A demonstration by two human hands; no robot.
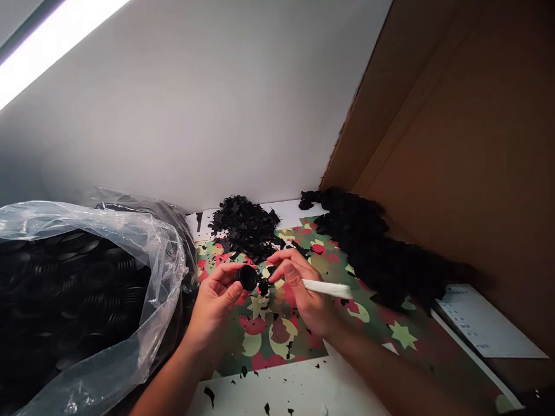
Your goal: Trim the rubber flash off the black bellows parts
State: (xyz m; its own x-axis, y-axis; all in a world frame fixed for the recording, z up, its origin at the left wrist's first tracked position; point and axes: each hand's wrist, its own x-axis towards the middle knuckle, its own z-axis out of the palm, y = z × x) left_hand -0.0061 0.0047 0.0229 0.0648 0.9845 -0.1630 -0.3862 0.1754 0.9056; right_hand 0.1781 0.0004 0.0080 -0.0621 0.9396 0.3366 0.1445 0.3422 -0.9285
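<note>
Between the thumb and fingers of my left hand (218, 297) is a small round black plastic cap (247, 278), its hollow side towards me. My right hand (306, 292) is closed around a slim tool with a white handle (328, 288), which sticks out to the right; its working end is hidden by the fingers. A dark scrap (263, 285) shows in the gap between the cap and my right fingertips. Under both hands lies a sheet patterned with stars and moons (281, 338), sprinkled with black bits.
At left stands a clear plastic bag (167, 289) full of black caps (73, 289). Behind my hands is a heap of black shavings (245, 225). A dark pile (368, 248) runs along the cardboard wall (468, 144) at right, near a white paper (489, 323).
</note>
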